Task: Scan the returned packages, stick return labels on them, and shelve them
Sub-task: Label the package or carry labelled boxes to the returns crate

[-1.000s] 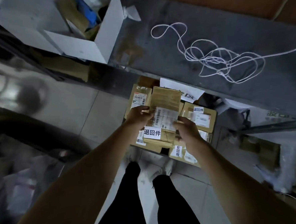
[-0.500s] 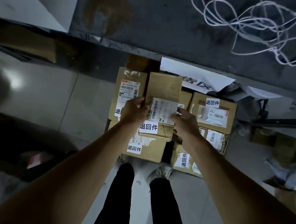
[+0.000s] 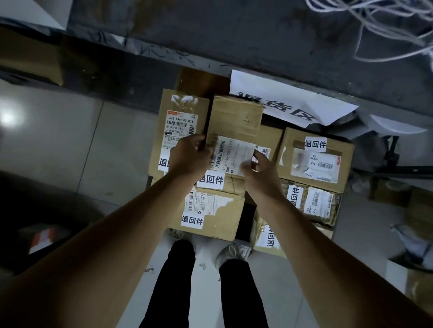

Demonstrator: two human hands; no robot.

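A long brown cardboard package (image 3: 236, 119) with a barcode slip and a white return label (image 3: 210, 180) sits on top of a pile of labelled packages on the floor. My left hand (image 3: 189, 157) grips its left edge. My right hand (image 3: 259, 171) holds its right side, fingers over the barcode slip. Under and around it lie other boxes with return labels: one at the left (image 3: 181, 126), one in front (image 3: 207, 214), one at the right (image 3: 315, 159).
A dark metal shelf board (image 3: 218, 29) runs above the pile, with a tangle of white cord (image 3: 396, 25) on it. A white paper sign (image 3: 290, 102) hangs from its edge. My feet (image 3: 232, 253) stand just before the boxes. Bags and cartons lie at the right.
The view has closed in on the pile as I lean down. The package in both hands has come lower onto the stack; my grip on it is the same.
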